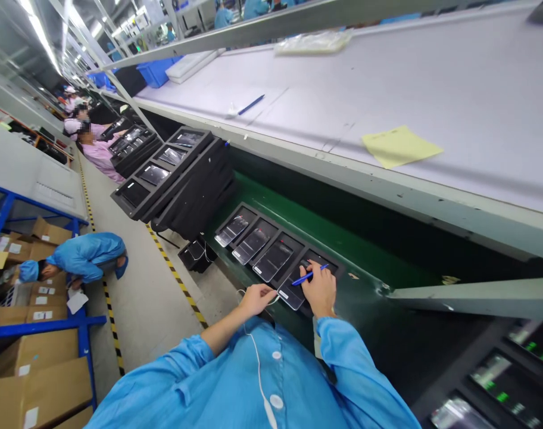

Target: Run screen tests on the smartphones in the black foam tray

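A black foam tray (275, 229) lies on the green bench with several dark flat devices in its slots. My right hand (320, 288) has a blue pen (303, 277) between its fingers and rests over the rightmost device (293, 292). Near that device's lower left corner is my left hand (256, 299), its thumb and fingers pinched on a white cable (275, 300). The cable's upper part runs down over the blue coat. Left of the right hand sit a third device (274, 257), another one (253, 239) and the leftmost device (232, 229).
Stacked black trays of devices (164, 167) stand at the left. A pale shelf (432, 77) above the bench bears a yellow paper (400, 146) and a pen (251, 105). A person in blue (86, 253) bends over boxes; people in pink sit further back. A metal bar (472, 297) crosses at right.
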Demonstrator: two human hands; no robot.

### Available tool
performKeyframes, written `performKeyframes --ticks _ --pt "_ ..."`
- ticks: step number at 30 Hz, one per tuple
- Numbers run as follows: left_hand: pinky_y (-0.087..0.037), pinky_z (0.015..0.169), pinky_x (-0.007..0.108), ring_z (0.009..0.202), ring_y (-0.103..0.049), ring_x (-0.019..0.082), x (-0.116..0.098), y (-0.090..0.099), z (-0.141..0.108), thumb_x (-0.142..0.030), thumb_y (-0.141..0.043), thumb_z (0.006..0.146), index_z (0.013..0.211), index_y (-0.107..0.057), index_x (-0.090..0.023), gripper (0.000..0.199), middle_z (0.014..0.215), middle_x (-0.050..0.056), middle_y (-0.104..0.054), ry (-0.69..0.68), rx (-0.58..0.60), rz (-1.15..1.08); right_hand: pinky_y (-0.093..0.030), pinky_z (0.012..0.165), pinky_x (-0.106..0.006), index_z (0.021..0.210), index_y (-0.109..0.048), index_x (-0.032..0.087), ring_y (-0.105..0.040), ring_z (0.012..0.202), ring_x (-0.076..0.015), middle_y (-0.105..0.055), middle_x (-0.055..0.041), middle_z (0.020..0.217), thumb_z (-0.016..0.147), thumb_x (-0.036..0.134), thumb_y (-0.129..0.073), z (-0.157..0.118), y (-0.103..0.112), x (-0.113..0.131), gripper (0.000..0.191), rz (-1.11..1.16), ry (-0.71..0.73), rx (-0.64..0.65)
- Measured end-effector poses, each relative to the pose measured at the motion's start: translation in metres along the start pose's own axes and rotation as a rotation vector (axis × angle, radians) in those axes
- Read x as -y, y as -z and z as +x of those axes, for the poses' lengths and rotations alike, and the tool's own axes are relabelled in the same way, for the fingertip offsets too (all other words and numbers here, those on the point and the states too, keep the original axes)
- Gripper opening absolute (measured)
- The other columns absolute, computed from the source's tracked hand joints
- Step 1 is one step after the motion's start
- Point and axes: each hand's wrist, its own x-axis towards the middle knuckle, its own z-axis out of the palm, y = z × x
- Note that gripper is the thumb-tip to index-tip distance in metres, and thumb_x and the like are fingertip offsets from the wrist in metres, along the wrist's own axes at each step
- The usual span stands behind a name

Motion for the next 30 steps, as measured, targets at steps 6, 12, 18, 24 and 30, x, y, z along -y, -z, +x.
performKeyframes --ticks 6,12,18,24,30 --pt "-0.056 0.112 0.041 0.116 -0.074 0.025 -0.005 0.075 0.014 -0.033 -0.059 0.105 0.122 -0.081 -0.018 0.031 0.123 0.011 -0.081 -0.166 -0.312 0.210 -0.042 0.106 -0.050 0.104 -0.057 0.024 -0.056 0.121 -0.0356 -0.067 -0.0198 0.134 0.104 0.054 -0.048 -0.008 -0.002 0.011 0.031 0.158 -0.071 -0.084" --pt "-0.043 0.129 0.050 0.148 -0.057 0.030 -0.020 0.153 0.081 -0.022 -0.059 0.102 0.147 -0.070 -0.019 0.047 0.157 0.016 -0.063 -0.226 -0.424 0.594 -0.038 0.117 -0.059 0.102 -0.052 0.024 -0.047 0.143 -0.0425 -0.058 -0.0274 0.144 0.097 0.059 -0.055 -0.042 -0.016 0.046 0.035 0.238 -0.172 -0.209" --pt "-0.035 0.132 0.057 0.163 -0.036 0.039 -0.034 0.183 0.139 -0.029 -0.065 0.102 0.160 -0.059 -0.020 0.060 0.175 0.022 -0.039 -0.181 -0.345 0.868 -0.043 0.105 -0.057 0.101 -0.049 0.025 -0.054 0.131 -0.0456 -0.052 -0.0300 0.153 0.091 0.058 -0.060 -0.048 -0.025 0.063 0.037 0.129 -0.386 -0.247" --pt "-0.035 0.128 0.062 0.164 -0.032 0.044 -0.032 0.191 0.168 -0.042 -0.067 0.102 0.166 -0.051 -0.023 0.069 0.179 0.026 -0.029 -0.160 -0.277 0.899 -0.044 0.091 -0.049 0.102 -0.049 0.026 -0.059 0.119 -0.0409 -0.056 -0.0254 0.150 0.090 0.056 -0.064 -0.049 -0.030 0.075 0.036 -0.016 -0.533 -0.283" --pt "-0.042 0.120 0.061 0.152 -0.043 0.046 -0.029 0.193 0.178 -0.040 -0.062 0.103 0.164 -0.053 -0.020 0.064 0.172 0.030 -0.035 -0.192 -0.276 0.928 -0.043 0.090 -0.047 0.103 -0.047 0.027 -0.060 0.113 -0.0391 -0.063 -0.0222 0.137 0.091 0.054 -0.063 -0.045 -0.035 0.087 0.034 -0.153 -0.565 -0.309"
